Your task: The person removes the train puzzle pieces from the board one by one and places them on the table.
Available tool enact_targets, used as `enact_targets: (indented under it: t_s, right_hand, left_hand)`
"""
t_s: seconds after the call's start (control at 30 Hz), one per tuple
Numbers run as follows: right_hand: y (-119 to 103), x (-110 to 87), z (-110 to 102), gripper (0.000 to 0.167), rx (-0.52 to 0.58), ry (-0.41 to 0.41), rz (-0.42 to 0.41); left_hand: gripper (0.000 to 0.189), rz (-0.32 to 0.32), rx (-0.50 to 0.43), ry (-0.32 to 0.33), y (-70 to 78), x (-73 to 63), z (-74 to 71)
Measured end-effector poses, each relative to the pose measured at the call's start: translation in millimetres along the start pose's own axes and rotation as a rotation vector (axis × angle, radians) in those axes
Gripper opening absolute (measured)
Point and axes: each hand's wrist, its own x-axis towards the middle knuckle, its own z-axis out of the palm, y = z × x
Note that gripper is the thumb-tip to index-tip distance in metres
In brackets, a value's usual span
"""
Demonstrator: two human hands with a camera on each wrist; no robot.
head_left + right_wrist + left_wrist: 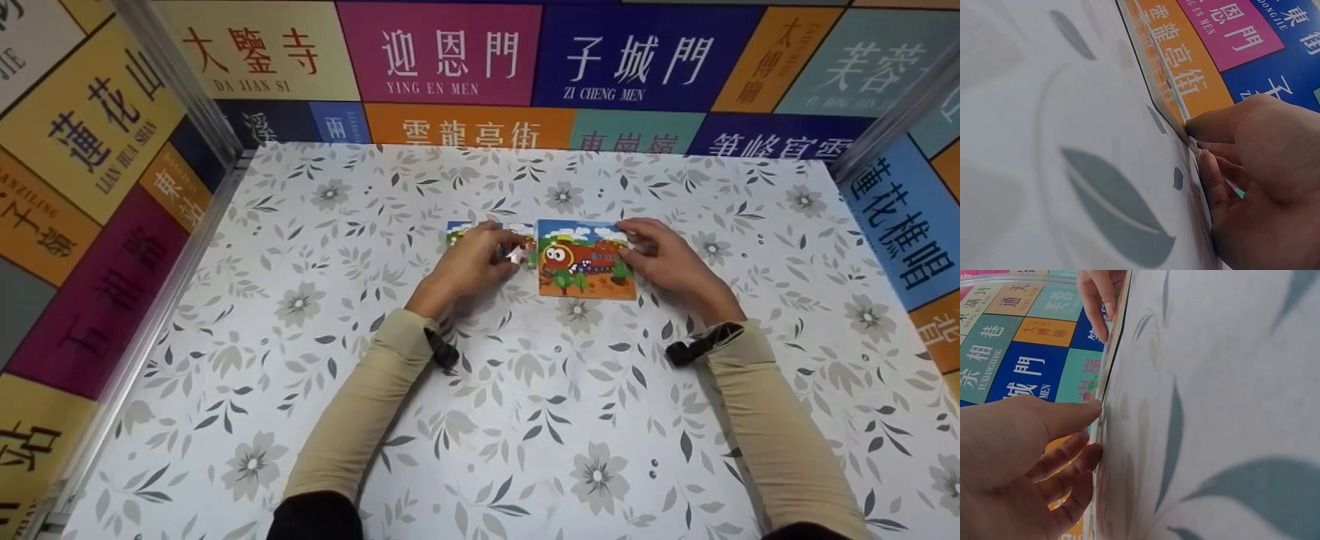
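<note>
A square picture board point(577, 262) with a cartoon train lies on the patterned tabletop. My right hand point(667, 255) pinches its right edge between thumb and fingers; in the right wrist view the board's thin edge point(1165, 115) runs to the fingertips. Just left of it lies a second colourful picture point(459, 229), seemingly a jigsaw puzzle, with a pale knobbed patch point(516, 255) beside the left thumb. Over this picture my left hand point(476, 259) rests, hiding much of it. In the left wrist view its thumb and bent fingers touch down apart from each other.
The table point(525, 420) wears a white cloth printed with grey flowers and leaves. Coloured panels point(442, 52) with large characters stand along the back and both sides. A dark band with a small device point(444, 354) sits on each wrist.
</note>
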Motion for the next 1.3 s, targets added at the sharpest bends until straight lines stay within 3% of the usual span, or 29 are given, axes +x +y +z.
enact_targets:
  t_s: [0.23, 0.47, 1.3]
  right_hand:
    - [-1.4, -0.8, -0.6, 0.054, 0.002, 0.001, 0.015]
    - [-3.8, -2.7, -1.9, 0.057, 0.032, -0.020, -0.007]
    - [-0.2, -0.9, -0.4, 0.054, 0.025, -0.003, -0.007]
  left_hand:
    - [0.050, -0.040, -0.018, -0.037, -0.3, 1.5, 1.7]
    - [0.040, 0.010, -0.017, -0.023, -1.6, 1.7, 1.7]
    - [0.040, -0.013, -0.022, -0.010, -3.0, 2.7, 3.4]
